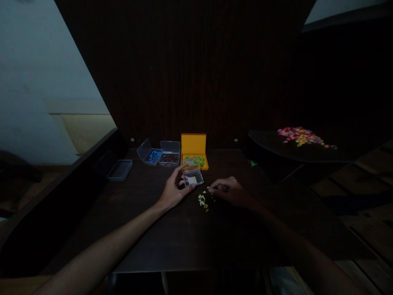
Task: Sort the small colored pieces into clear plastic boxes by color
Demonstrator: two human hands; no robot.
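Observation:
My left hand (pixel 175 185) is closed around the left side of a small clear plastic box (pixel 198 180), thumb at its front. The box's lid is up, and a few white and yellow pieces lie inside. My right hand (pixel 229 190) is just right of a scatter of small pale yellow pieces (pixel 202 200) on the dark table. Its thumb and forefinger are pinched together over the pile's edge; whatever is between the fingertips is too small to make out.
Behind stand an orange box (pixel 193 143) with green pieces, a clear box (pixel 170 159) with dark red pieces and another (pixel 153 156) with blue pieces. An open clear box (pixel 120 169) lies left. Colourful pieces (pixel 301 136) are heaped on the right shelf; a green scrap (pixel 253 163) lies below.

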